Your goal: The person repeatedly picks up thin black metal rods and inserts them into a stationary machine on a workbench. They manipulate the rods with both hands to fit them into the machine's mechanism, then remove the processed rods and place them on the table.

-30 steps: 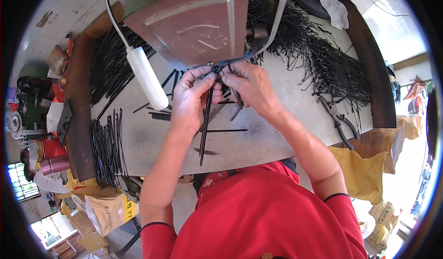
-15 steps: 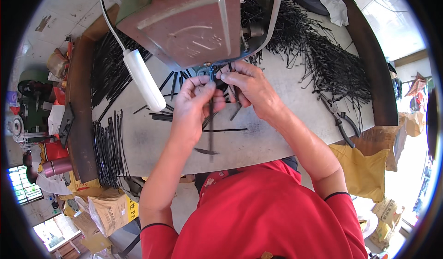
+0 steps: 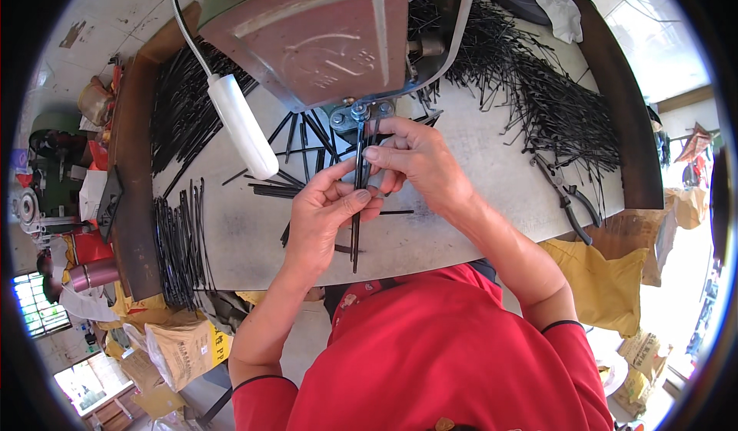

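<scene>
The bare left hand (image 3: 327, 210), fingers curled and thumb pointing right, is nearer and to the left of the bare right hand (image 3: 419, 160), whose thumb points left against bent fingers. The bare left forearm (image 3: 270, 316) reaches from the near left, the bare right forearm (image 3: 507, 246) from the near right, both slanting inward

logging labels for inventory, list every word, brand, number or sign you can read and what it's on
Red-brown machine cover: raised emblem, unclear
Left brown sack: dark characters on a yellow band, not copied here; smaller print unreadable
Right brown sack: printing too small to read
</scene>
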Motion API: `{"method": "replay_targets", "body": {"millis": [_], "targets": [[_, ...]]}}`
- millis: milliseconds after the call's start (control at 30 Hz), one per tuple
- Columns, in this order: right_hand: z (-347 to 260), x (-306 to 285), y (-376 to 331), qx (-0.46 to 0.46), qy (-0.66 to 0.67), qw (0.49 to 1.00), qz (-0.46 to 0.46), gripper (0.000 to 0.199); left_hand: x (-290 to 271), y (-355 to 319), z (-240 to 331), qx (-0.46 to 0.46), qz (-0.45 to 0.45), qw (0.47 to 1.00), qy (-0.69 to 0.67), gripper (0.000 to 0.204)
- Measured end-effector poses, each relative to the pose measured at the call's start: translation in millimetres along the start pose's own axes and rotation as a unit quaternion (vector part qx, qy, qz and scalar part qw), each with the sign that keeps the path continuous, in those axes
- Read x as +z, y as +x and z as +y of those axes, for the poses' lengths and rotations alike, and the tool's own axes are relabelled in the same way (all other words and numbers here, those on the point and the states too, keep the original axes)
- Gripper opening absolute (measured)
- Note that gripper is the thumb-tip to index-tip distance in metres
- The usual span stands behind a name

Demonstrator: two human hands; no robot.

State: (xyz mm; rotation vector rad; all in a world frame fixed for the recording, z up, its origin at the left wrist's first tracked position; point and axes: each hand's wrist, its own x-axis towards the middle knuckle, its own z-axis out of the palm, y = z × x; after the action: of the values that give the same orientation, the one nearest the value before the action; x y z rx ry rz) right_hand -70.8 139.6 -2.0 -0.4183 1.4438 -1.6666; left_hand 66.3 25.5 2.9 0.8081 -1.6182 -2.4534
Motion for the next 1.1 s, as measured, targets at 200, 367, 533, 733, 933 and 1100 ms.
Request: {"method": "replay_targets", "body": {"millis": [200,367,533,733,933,1100], "targets": [[1.3,-2.5,-5.3,-0.021,-0.003,0.999,0.043,0.034,-4.3,8.0,-5.6,0.016,0.011,1.0,0.007,0.046],[4.1,1.8,-9.4,-0.017,0.012,0.999,0.049,0.039,1.3,10.3,-10.8,0.001,-0.01,1.0,0.008,0.044],[-4.4,-8.5,-7.9,0.012,-0.019,0.999,-0.04,0.033,8.6,4.7,-8.2,0.078,0.026,0.98,0.179,0.038],[-13.0,-19.2,6.3,0.032,0.156,0.986,0.045,0.019,-22.4,24.4,23.7,0.091,0.088,0.952,0.279,0.027],[-0.9,-17.8,18.0,-0.03,0.27,0.962,0.036,0.017,-28.2,52.1,23.4,0.185,0.131,0.974,0.011,0.018],[7.5,-4.8,14.7,-0.064,0.317,0.942,0.091,0.02,-15.4,57.0,19.4,0.225,0.14,0.964,-0.022,0.018]]}}
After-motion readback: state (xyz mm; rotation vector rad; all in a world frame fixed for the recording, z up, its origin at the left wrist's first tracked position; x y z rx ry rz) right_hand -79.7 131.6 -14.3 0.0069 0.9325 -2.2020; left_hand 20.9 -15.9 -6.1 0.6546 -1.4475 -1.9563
